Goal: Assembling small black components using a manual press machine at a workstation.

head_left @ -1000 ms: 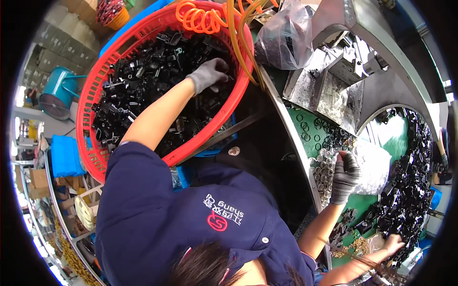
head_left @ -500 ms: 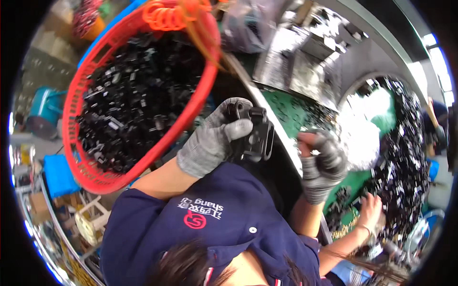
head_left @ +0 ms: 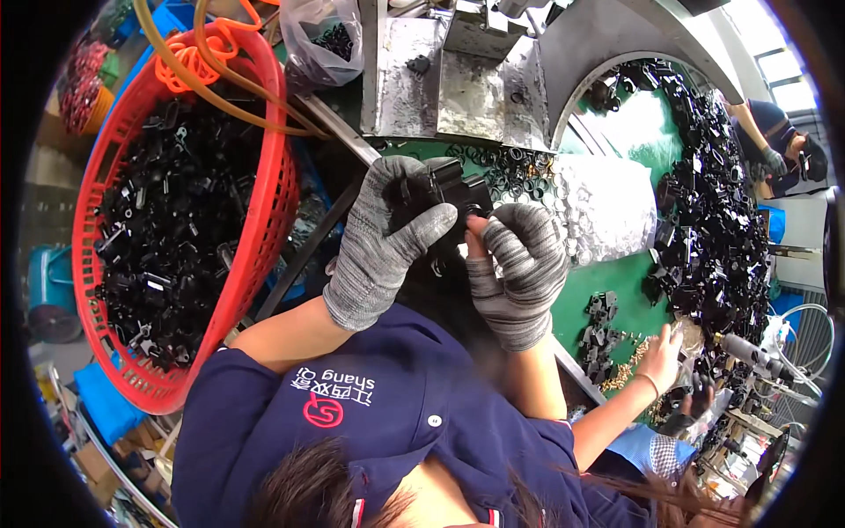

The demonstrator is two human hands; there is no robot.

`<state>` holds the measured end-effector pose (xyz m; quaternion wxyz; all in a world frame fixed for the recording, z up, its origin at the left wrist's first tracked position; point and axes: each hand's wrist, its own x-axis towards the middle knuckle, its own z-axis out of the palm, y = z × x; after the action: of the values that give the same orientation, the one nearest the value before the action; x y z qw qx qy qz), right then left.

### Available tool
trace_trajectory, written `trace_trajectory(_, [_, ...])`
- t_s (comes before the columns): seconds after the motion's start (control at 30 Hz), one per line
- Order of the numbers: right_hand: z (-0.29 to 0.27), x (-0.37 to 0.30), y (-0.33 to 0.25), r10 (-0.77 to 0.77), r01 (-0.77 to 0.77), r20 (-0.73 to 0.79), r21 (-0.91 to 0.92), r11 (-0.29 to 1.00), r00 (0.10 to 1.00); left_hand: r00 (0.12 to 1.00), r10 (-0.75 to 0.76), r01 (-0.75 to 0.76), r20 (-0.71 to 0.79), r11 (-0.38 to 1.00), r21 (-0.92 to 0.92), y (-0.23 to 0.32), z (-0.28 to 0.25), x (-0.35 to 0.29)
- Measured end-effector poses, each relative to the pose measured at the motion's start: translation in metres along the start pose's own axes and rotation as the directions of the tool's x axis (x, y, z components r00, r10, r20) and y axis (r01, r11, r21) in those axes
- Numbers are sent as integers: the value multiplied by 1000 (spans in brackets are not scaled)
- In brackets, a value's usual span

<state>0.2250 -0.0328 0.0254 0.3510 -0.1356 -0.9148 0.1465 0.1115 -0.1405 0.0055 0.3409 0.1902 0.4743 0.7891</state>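
1. from my remote seat i see the left hand (head_left: pixel 377 242), in grey ribbed knit, curled around a black part (head_left: pixel 454 187), its thumb laid across the near side.
2. the part is glossy, blocky and rounded at its edges, held in the air in front of the chest, near the table (head_left: pixel 607 280).
3. the right hand (head_left: pixel 521 264), in similar knit with bare tips showing, brings finger and thumb close together at the part's right edge; i cannot tell whether they pinch anything.
4. on the smooth green table, thin dark rings (head_left: pixel 510 172) lie loose beside a shiny, crumpled white plastic bag (head_left: pixel 616 207).
5. farther right, i have a curved bank of angular black pieces (head_left: pixel 715 229), with small brass-coloured pins (head_left: pixel 627 368) nearer.
6. at my left, a red slatted plastic basket (head_left: pixel 280 189) holds more jumbled black pieces.
7. above it loops a coiled orange hose (head_left: pixel 180 69).
8. a scuffed, flat-sided metal block (head_left: pixel 482 104) stands beyond the rings.
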Motion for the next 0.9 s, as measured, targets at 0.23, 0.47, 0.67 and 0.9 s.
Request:
trace_trajectory(0.23, [9,-3,8,549,-508,163,649,566,820,984,130,-136,124,990,40,1,1,-4])
trace_trajectory(0.47, [2,-20,23,505,-758,614,639,134,606,910,54,-296,412,780,552,12,-37,1])
trace_trajectory(0.67, [-19,3,21,311,-949,898,275,157,311,767,-104,-325,634,788,523,18,-50,11])
trace_trajectory(0.9, [18,-18,53,361,-376,325,-17,926,874,834,-510,371,211,801,471,3,-55,12])
